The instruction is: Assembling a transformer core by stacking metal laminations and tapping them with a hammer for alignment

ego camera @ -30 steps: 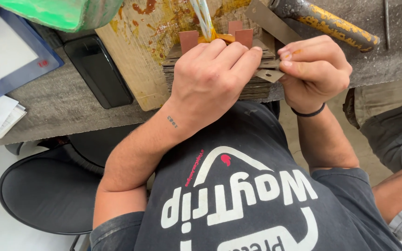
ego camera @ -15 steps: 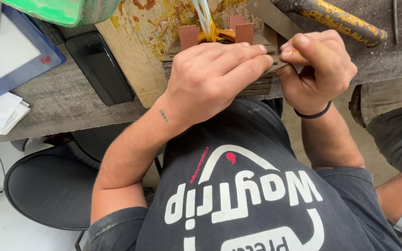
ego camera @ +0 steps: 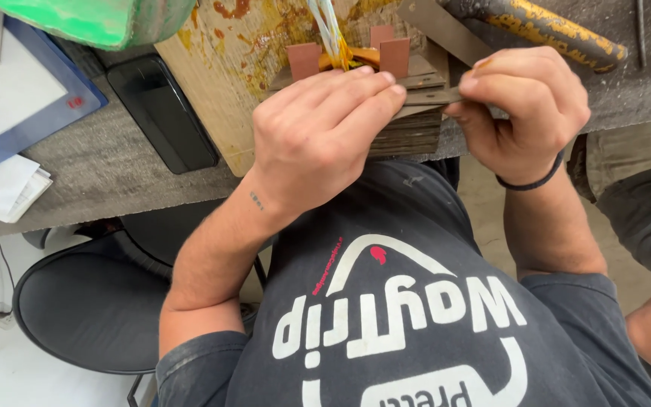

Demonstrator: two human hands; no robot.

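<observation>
- Grey, gritty workbench (ego camera: 99, 162) fills the upper frame; a black stool (ego camera: 77, 309) sits at seven o'clock.
- Nearest, the left hand (ego camera: 318, 139) lies palm-down on a stack of thin metal plates (ego camera: 408, 132), fingers pressed together over its top.
- At three o'clock of it, the right hand (ego camera: 525, 113) pinches a single flat metal strip (ego camera: 435, 96) between thumb and fingers.
- That strip's long axis runs nine to three o'clock; its free end points to nine, lying on the stack top just beyond the left fingertips.
- It looks dull grey-brown, thin and straight-edged.
- Farther, two copper-coloured tabs (ego camera: 304, 60) rise from the stack beside twisted wires (ego camera: 327, 26).
- A stained wooden board (ego camera: 227, 68) lies beneath; a black phone (ego camera: 161, 113) at ten o'clock, a yellow-flecked handle (ego camera: 540, 26) at one.
</observation>
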